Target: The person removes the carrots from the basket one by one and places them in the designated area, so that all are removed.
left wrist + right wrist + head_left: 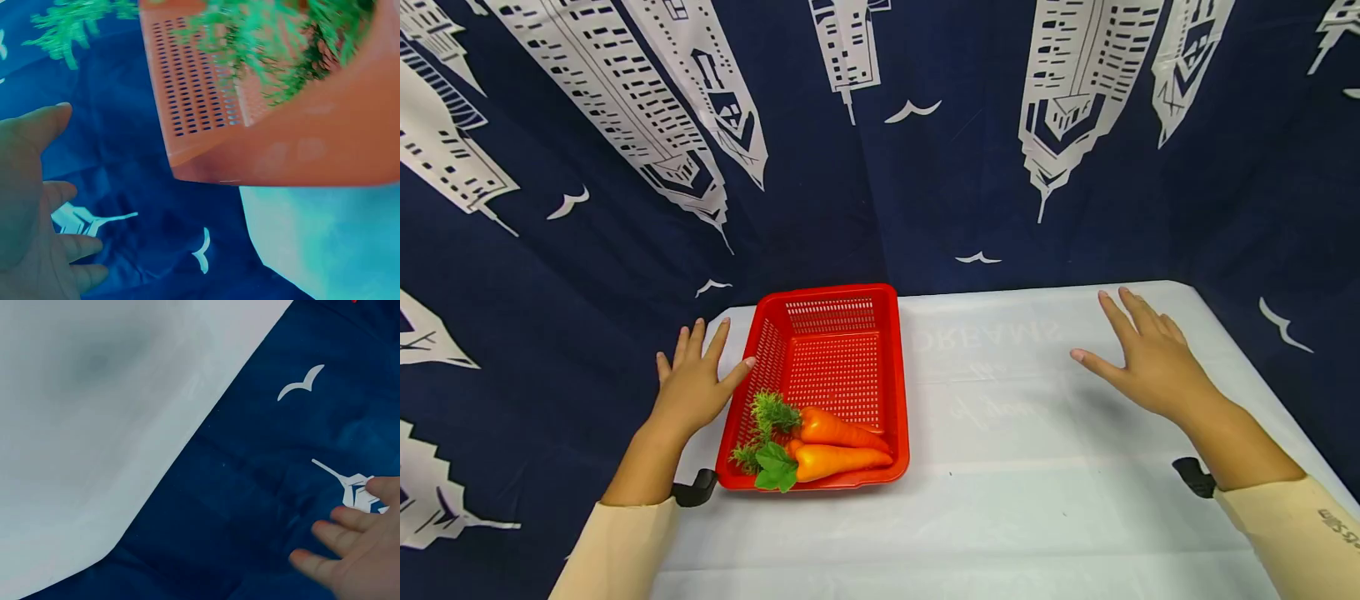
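Note:
A red plastic basket (891, 375) with perforated walls is at the left of the white table. Two orange carrots, an upper carrot (835, 429) and a lower carrot (842, 461), lie along its near side with green leafy tops (772, 417) to the left. My left hand (694, 387) is spread beside the basket's left rim; whether the thumb touches it, I cannot tell. In the left wrist view the basket (300, 150) and greenery stand apart from the fingers. Over the table's right side hovers my right hand (1157, 367), fingers spread, holding nothing.
The white table (1000, 500) has rounded far corners and faint mirrored lettering. Behind and around it hangs a dark blue cloth (940, 192) printed with white buildings and birds. A dark strap (696, 489) shows at the left wrist, another strap (1193, 477) at the right.

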`<control>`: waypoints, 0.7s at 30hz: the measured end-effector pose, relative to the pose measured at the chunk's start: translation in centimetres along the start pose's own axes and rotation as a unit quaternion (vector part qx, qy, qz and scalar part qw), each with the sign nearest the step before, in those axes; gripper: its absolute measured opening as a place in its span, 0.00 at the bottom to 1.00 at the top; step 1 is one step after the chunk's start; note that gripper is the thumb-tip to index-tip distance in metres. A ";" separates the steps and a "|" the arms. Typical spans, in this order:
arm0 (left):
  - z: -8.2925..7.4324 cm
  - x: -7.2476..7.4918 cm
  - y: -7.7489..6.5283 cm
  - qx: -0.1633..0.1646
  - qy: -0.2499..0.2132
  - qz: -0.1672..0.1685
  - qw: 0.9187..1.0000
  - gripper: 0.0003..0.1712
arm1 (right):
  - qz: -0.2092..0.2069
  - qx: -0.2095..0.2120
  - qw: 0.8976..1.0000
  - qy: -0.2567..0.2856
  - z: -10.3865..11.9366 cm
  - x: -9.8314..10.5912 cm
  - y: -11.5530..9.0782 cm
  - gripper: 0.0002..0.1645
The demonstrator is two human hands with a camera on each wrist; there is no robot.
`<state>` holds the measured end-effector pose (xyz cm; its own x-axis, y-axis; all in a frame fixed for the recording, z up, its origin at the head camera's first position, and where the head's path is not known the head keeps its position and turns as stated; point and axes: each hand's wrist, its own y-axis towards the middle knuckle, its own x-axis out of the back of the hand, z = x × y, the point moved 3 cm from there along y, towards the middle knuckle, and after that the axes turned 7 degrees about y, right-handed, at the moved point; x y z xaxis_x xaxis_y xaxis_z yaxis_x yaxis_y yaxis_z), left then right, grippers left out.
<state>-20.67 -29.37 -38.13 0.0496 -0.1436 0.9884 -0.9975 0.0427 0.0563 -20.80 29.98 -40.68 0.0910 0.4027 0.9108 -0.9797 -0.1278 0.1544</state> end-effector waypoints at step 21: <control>2.2 -0.7 -3.7 0.010 -0.161 0.012 0.987 0.39 | -0.042 0.072 0.988 0.127 3.5 0.0 -0.9 0.51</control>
<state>-17.13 -31.62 -39.33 0.0105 -0.4503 0.8928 -0.9991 0.0316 0.0277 -19.25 26.94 -39.48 0.1048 0.6290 0.7703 -0.9333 -0.2052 0.2946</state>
